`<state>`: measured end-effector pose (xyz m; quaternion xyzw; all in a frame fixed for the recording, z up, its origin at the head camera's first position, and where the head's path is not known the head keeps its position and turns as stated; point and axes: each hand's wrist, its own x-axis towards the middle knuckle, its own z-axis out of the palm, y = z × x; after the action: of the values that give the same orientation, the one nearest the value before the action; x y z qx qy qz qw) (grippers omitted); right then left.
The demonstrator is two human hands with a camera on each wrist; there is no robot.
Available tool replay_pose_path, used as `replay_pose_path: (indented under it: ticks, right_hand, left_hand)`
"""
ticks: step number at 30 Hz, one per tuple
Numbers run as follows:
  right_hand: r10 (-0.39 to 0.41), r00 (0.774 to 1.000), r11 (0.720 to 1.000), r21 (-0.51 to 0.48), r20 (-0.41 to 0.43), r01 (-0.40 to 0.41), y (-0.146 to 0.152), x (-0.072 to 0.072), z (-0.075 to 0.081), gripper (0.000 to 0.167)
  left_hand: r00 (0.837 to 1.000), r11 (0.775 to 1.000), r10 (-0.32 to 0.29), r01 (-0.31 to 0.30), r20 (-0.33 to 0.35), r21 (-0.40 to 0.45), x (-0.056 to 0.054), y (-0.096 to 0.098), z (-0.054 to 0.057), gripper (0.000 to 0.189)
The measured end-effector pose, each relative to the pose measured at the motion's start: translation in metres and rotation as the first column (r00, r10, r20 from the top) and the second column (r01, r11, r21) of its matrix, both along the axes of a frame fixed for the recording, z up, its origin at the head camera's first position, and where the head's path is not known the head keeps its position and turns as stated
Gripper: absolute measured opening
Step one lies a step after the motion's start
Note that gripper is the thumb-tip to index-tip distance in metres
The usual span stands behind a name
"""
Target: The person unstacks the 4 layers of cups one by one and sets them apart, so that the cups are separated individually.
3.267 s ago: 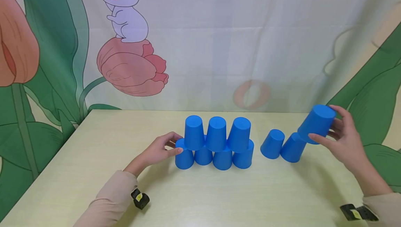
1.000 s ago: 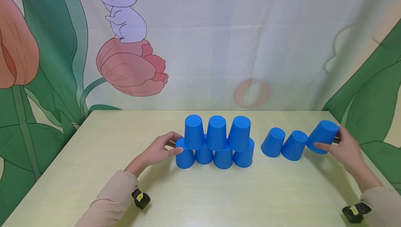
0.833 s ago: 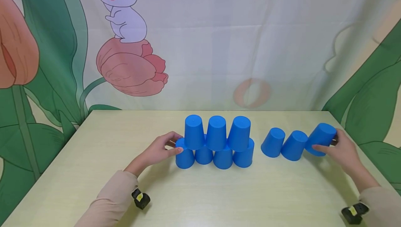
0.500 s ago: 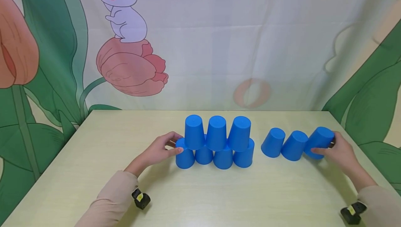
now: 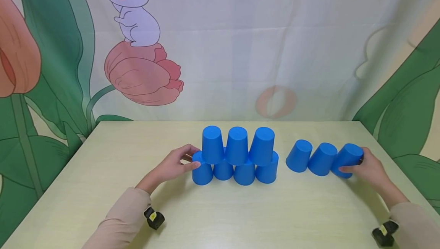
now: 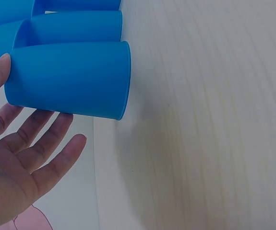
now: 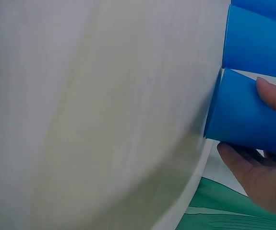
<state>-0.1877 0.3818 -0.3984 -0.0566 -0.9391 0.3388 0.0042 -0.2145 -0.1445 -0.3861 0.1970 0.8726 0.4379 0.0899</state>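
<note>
Upside-down blue cups stand in two tiers mid-table: several in the bottom row and three on top, such as the middle upper cup [image 5: 237,146]. At the left end, my left hand [image 5: 174,165] holds the end bottom cup [image 5: 202,174], thumb on the near side and fingertips against the far side; the left wrist view shows its little finger [image 6: 61,163] off the cup. On the right, my right hand [image 5: 369,168] grips another inverted blue cup [image 7: 253,110] between thumb and fingers. That cup is right beside the middle cup [image 5: 322,160] of the right-hand row.
The farther cup [image 5: 299,156] of that row stands between it and the tiers, with a gap before the tiers. A pale wooden table [image 5: 220,218] carries everything. Behind it hangs a printed curtain [image 5: 220,50] with flowers and a white animal.
My right hand has brought its cup down from above the right-hand row to table level, at that row's right end. My left hand and the tiers have stayed put.
</note>
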Motion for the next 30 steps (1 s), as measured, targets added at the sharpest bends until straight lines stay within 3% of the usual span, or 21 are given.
replay_pose_path:
  ticks: [15,19,22,27,30]
  right_hand:
    - [0.039,0.999,0.999,-0.023,0.023,-0.039,0.002,0.001,-0.002,0.084]
    - [0.025,0.999,1.000,-0.016,0.020,-0.025,0.005,0.001,-0.003,0.091]
    - [0.001,1.000,1.000,-0.015,0.005,-0.001,0.020,-0.008,-0.017,0.099]
    - [-0.037,0.996,0.998,-0.049,-0.084,0.033,0.063,-0.034,-0.055,0.105]
    - [-0.050,0.991,0.998,-0.052,-0.128,0.044,0.071,-0.037,-0.058,0.101]
  left_hand:
    - [1.000,1.000,0.000,0.000,-0.003,0.003,-0.001,0.000,-0.001,0.040]
    - [1.000,1.000,0.002,-0.002,-0.002,0.001,-0.001,0.000,-0.001,0.040]
    - [1.000,1.000,0.000,0.000,-0.003,0.002,-0.001,0.000,-0.002,0.040]
    - [1.000,1.000,-0.005,0.005,-0.008,0.003,-0.002,-0.001,-0.002,0.040]
    - [1.000,1.000,-0.005,0.005,-0.010,0.006,-0.002,-0.001,-0.003,0.040]
